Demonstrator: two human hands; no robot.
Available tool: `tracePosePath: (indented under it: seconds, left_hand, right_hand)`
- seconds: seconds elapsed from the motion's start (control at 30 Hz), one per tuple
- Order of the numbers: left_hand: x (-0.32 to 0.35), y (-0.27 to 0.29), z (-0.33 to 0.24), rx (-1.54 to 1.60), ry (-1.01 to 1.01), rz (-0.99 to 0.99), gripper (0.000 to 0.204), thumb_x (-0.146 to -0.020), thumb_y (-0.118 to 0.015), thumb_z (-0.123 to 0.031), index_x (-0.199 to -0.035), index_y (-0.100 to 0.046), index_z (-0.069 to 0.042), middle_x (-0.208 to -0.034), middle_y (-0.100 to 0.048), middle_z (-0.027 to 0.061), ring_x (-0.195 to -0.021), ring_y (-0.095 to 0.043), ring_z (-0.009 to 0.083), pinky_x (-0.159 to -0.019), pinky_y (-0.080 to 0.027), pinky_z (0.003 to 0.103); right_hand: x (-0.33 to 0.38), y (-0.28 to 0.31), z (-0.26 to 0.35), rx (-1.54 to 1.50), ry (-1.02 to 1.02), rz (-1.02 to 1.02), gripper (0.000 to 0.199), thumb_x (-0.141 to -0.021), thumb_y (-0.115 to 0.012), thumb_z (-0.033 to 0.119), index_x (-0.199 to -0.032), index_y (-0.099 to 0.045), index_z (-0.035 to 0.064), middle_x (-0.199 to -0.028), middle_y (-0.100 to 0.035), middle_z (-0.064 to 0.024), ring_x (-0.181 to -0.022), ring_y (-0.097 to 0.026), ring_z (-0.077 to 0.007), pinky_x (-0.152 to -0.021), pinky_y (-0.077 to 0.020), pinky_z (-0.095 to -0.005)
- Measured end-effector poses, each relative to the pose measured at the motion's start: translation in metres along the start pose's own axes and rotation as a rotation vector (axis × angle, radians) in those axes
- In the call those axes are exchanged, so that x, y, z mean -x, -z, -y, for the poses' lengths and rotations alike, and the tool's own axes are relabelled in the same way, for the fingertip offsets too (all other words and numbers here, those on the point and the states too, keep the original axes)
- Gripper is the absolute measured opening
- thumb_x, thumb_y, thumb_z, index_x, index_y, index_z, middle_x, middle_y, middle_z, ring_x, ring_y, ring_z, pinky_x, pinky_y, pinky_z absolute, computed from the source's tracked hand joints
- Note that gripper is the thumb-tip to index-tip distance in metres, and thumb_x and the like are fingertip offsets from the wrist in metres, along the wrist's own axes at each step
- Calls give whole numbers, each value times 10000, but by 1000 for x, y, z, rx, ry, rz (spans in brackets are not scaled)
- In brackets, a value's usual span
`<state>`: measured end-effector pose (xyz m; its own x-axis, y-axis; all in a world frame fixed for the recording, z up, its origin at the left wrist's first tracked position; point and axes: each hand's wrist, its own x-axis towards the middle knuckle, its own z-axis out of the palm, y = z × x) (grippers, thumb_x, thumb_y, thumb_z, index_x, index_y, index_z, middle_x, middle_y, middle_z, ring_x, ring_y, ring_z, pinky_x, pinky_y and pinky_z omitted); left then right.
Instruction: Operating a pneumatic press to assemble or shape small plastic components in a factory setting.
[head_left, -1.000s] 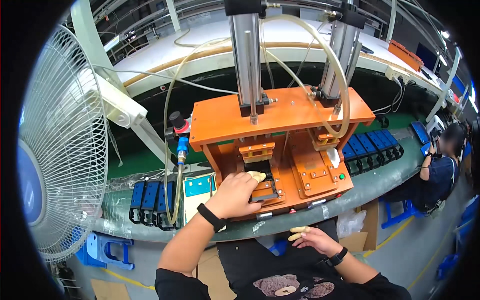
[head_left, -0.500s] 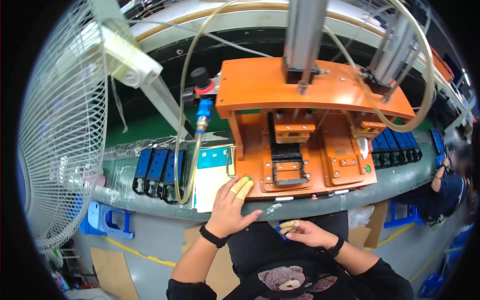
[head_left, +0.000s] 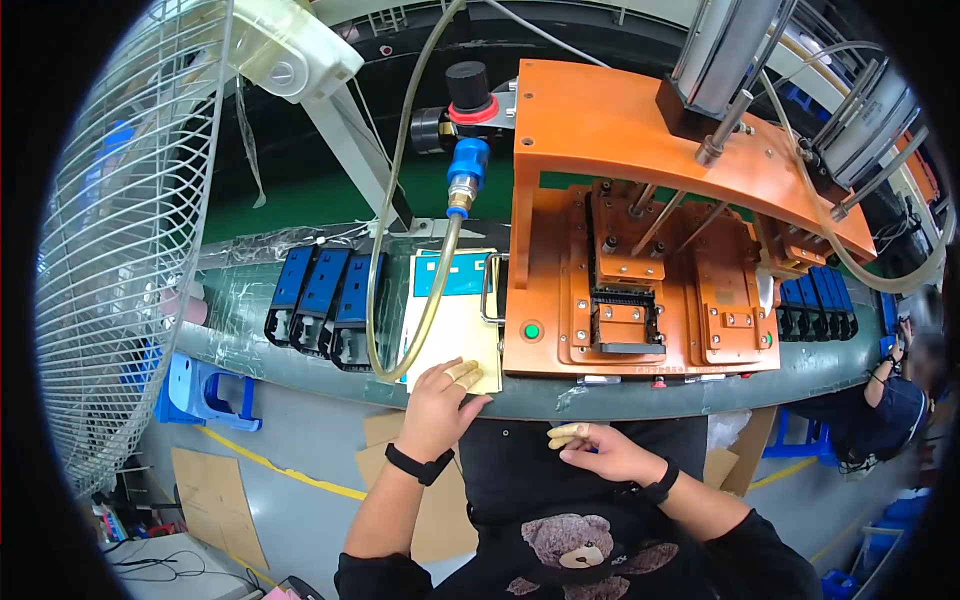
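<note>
Lining the surface (head_left: pixel 235 335) at left are three blue-and-black housings (head_left: pixel 322 295); then the left hand (head_left: pixel 438 405), thumb apart, apparently empty, at paper sheets (head_left: pixel 472 335) a nudge could shift; the right hand (head_left: pixel 605 453), half-curled, apparently empty; the orange press (head_left: pixel 620 130), whose black frame (head_left: pixel 628 349) could crack if misseated.

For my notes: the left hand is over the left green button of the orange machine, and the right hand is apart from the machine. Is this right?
Not quite: in the head view, the left hand is over the near edge of the yellow paper, not the left green button. The right hand is indeed apart from the orange machine.
</note>
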<state>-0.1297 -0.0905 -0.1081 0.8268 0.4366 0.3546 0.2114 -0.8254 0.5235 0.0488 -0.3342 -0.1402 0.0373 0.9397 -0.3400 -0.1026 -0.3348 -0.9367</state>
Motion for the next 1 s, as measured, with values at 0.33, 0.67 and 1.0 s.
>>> tracePosePath:
  seconds: [0.33, 0.67, 1.0]
  left_hand:
    - [3, 7, 15, 162, 222, -115, 192, -829, -722, -67, -1013, -698, -18, -935, -719, 124, -880, -696, 271, -779, -537, 368]
    - [61, 39, -65, -104, 249, -115, 160, -780, -721, -31, -938, -697, -38, -929, -710, 138, -827, -672, 326, -738, -525, 377]
    - [108, 9, -103, 107, 114, -81, 211, -706, -762, -14, -897, -687, -65, -995, -707, 75, -907, -665, 282, -819, -523, 375]
  right_hand:
    - [0, -9, 1, 22, -1, -35, 380, -956, -638, 145, -1304, -555, 20, -1142, -660, -54, -979, -612, -90, -865, -489, -239]
    - [-51, -46, 31, -610, -63, 65, 408, -1047, -457, 208, -1419, -430, 42, -1311, -581, -116, -1125, -624, -227, -929, -511, -351]
    - [-89, -78, 39, -589, 116, -80, 271, -989, -572, 150, -1224, -571, 16, -1121, -669, -65, -1000, -630, -104, -854, -522, -278]
